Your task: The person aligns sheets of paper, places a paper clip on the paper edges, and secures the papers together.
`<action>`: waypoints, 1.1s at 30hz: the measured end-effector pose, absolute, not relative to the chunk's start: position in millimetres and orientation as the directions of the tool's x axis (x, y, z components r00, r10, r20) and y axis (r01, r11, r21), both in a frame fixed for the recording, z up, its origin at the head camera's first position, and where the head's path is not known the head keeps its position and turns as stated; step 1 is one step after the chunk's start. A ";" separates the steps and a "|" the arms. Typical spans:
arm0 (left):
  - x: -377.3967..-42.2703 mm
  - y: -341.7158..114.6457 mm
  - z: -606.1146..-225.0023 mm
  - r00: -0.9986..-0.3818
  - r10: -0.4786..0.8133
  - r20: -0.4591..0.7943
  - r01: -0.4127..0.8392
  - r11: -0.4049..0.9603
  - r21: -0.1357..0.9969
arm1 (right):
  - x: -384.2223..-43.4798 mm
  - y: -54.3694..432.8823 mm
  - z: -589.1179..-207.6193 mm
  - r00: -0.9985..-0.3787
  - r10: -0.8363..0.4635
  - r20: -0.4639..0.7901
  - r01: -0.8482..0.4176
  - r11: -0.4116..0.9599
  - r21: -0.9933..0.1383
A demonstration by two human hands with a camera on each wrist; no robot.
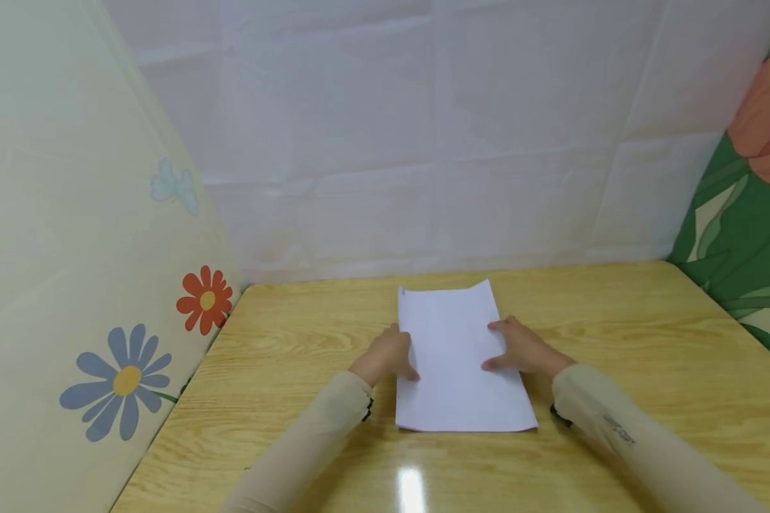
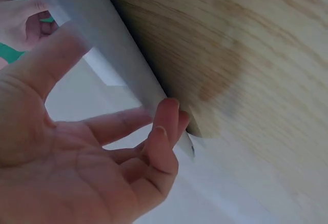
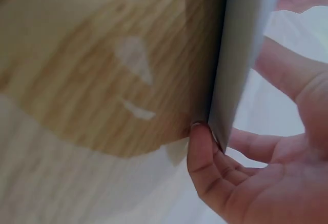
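Note:
White paper [image 1: 452,363] lies lengthwise on the wooden table, its two far corners curling upward. My left hand [image 1: 391,353] holds its left edge, thumb on top. In the left wrist view, the other fingers [image 2: 163,142] curl at the paper's edge [image 2: 123,44], partly beneath it. On the opposite side, my right hand [image 1: 526,348] grips the right edge, with thumb and index finger spread over the top face. The right wrist view has its lower fingers [image 3: 205,157] bent round the edge [image 3: 241,55] close to the tabletop.
The wood-grain table [image 1: 282,370] reaches back to a creased white cloth [image 1: 359,142]. A pale panel with flower prints [image 1: 126,381] stands at the left, and a green leaf-and-flower print [image 1: 753,228] at the right. Light glares on the table's near part.

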State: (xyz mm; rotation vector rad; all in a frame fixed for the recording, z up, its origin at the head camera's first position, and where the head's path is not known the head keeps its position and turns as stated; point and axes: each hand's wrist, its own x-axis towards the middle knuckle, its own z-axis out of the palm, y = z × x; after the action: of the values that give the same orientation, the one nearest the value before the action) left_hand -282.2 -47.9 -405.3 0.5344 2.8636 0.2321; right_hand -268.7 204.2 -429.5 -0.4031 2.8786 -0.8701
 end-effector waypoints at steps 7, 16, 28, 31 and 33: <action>-283.1 -44.6 -406.6 -0.901 0.368 -0.231 0.341 0.928 0.148 | -270.6 205.8 -430.1 -0.944 -0.323 -0.067 -0.249 0.831 -0.497; -305.6 -46.1 -428.3 -0.901 0.357 -0.246 0.337 0.934 0.123 | -275.9 204.7 -428.6 -0.927 -0.362 -0.096 -0.283 0.845 -0.454; -300.3 -46.6 -414.2 -0.902 0.350 -0.252 0.315 0.934 0.169 | -286.7 203.9 -428.1 -0.926 -0.351 -0.141 -0.264 0.865 -0.426; -299.0 -45.9 -410.5 -0.905 0.355 -0.233 0.325 0.932 0.158 | -290.3 205.4 -428.5 -0.924 -0.353 -0.150 -0.264 0.868 -0.420; -299.9 -45.0 -408.9 -0.908 0.350 -0.229 0.320 0.934 0.155 | -292.3 206.3 -427.8 -0.922 -0.353 -0.158 -0.260 0.869 -0.422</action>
State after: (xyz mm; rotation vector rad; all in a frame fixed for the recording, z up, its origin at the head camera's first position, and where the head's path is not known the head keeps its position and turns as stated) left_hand -299.9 -45.0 -408.9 0.4998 2.8374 0.1660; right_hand -292.3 206.3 -427.8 -0.4678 2.8111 -0.5874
